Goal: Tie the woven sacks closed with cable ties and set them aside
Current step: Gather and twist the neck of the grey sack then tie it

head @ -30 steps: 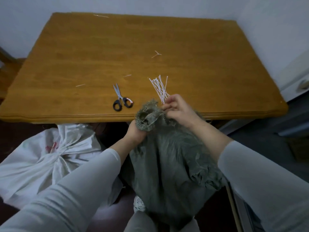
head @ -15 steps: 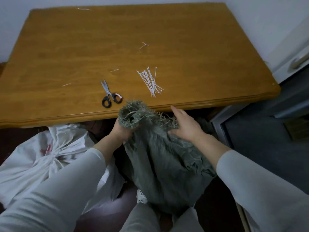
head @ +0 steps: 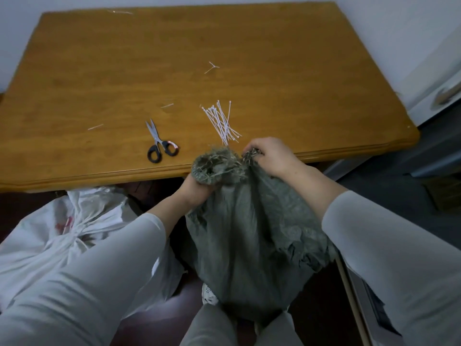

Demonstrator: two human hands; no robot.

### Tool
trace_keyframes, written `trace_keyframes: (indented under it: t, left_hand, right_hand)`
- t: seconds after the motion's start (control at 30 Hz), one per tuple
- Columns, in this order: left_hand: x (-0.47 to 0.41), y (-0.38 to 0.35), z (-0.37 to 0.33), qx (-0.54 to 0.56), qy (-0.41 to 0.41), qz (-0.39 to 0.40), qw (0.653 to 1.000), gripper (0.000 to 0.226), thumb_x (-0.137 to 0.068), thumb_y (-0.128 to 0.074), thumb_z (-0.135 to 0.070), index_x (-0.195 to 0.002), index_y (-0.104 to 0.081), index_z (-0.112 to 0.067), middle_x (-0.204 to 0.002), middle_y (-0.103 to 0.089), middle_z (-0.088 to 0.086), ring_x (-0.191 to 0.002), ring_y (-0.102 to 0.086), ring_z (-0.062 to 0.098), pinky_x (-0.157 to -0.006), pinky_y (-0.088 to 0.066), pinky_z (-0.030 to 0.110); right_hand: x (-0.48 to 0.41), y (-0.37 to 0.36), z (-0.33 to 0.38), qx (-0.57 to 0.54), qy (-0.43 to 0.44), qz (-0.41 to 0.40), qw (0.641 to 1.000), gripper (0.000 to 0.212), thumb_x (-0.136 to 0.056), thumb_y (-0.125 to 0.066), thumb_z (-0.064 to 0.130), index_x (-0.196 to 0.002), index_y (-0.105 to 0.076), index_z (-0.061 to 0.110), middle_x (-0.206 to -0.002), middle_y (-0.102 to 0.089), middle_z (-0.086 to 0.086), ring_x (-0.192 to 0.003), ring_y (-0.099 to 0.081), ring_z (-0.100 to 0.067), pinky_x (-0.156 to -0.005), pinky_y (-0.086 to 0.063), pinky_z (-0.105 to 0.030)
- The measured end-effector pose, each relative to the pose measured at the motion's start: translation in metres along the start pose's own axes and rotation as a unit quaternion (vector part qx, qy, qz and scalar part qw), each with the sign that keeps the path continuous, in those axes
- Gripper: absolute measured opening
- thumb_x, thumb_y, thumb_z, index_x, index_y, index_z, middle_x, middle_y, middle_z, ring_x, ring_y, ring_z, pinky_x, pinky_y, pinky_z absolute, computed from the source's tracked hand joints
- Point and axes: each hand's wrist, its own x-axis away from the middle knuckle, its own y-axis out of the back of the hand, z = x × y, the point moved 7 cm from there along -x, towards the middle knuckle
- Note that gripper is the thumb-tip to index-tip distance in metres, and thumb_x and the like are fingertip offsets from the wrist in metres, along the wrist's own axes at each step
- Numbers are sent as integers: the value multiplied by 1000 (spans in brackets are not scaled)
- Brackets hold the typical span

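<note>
A grey-green woven sack [head: 252, 240] stands between my knees, below the table's front edge. Its frayed mouth is bunched into a tuft. My left hand [head: 197, 189] grips the gathered neck just under that tuft. My right hand [head: 270, 156] pinches the frayed rim on the right side of the mouth. A loose bundle of white cable ties [head: 222, 122] lies on the wooden table [head: 274, 58], just beyond the sack. A white woven sack [head: 67, 231], its neck cinched shut, lies on the floor to the left.
Black-handled scissors [head: 159, 143] lie on the table left of the cable ties. Several cut tie ends are scattered over the tabletop. A white cabinet with a handle [head: 439, 96] stands at the right. Dark floor lies to the right of the sack.
My right hand lay open on the sack's side half a second ago; it has moved up and now pinches the frayed rim. My left hand keeps its grip on the neck.
</note>
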Motion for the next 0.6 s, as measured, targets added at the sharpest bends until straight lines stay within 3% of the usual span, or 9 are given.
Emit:
trace_keyframes:
  t: [0.07, 0.13, 0.2, 0.27, 0.3, 0.37, 0.47, 0.53, 0.6]
  left_hand:
    - [0, -10, 8, -19, 19, 33, 999, 46, -77, -70, 4, -120, -56, -4, -120, -59, 7, -116, -53, 21, -94, -43, 28]
    - [-8, -26, 12, -47, 26, 81, 995, 55, -68, -77, 6, -118, -57, -4, -110, -61, -1, -106, -58, 13, -91, -46, 18]
    - [-7, -46, 2, -22, 8, 115, 993, 47, -75, -75, -4, -117, -55, -9, -107, -60, -7, -99, -55, 2, -86, -45, 8]
    - [-10, -47, -12, -123, -74, 61, 988, 11, -96, -47, -16, -101, -56, -11, -92, -64, 1, -89, -55, 12, -77, -51, 21]
    - [-17, -45, -9, -130, -87, 35, 987, 22, -100, -35, -14, -89, -54, -14, -81, -63, 2, -80, -53, 14, -66, -53, 20]
    - [-26, -37, -5, -128, -80, -3, 988, 33, -99, -33, -3, -76, -48, -20, -66, -57, -3, -69, -48, 10, -56, -48, 12]
    - [-34, -23, 9, -64, -21, -72, 995, 36, -102, -25, -13, -78, -51, -13, -72, -59, 3, -66, -51, 14, -58, -51, 21]
    - [-37, -22, 16, 13, 33, -80, 996, 35, -102, -27, -23, -80, -53, -13, -79, -58, 5, -69, -53, 16, -65, -48, 26]
    - [-37, -28, 18, 86, 70, -60, 992, 36, -100, -30, -31, -81, -55, -13, -73, -64, 6, -67, -59, 19, -66, -50, 28]
  right_hand:
    - [-2, -2, 2, -6, -1, 0, 1000, 34, -93, -45, 3, -117, -62, 21, -138, -53, -5, -123, -51, -25, -94, -47, -37]
    - [-4, -2, 9, -24, 8, 1, 1000, 34, -93, -46, 2, -117, -62, 20, -138, -53, -4, -126, -49, -24, -98, -44, -37]
    - [-3, -6, 19, -44, 28, 14, 999, 34, -93, -47, 2, -114, -64, 22, -139, -52, -2, -128, -48, -21, -102, -43, -38]
    - [0, -12, 24, -46, 46, 33, 997, 36, -93, -45, 2, -111, -66, 25, -138, -53, 0, -127, -48, -20, -102, -44, -38]
    - [1, -14, 22, -48, 49, 42, 997, 37, -92, -45, 2, -110, -66, 27, -137, -54, 1, -126, -49, -19, -101, -45, -38]
    - [4, -12, 12, -76, 43, 58, 995, 38, -90, -48, 2, -108, -67, 30, -133, -57, 1, -116, -55, -18, -98, -48, -37]
    - [12, 8, -11, -206, 17, 28, 978, 53, -83, -52, -3, -124, -55, 30, -135, -48, 2, -96, -54, -12, -78, -51, -28]
    - [17, 23, -33, -285, -11, -32, 958, 70, -80, -60, 0, -140, -36, 28, -149, -27, 4, -121, -41, -17, -93, -45, -28]
    - [18, 8, -52, -265, -55, 14, 963, 102, -74, -75, 15, -150, -10, 30, -159, -1, 8, -144, -11, -17, -117, -20, -43]
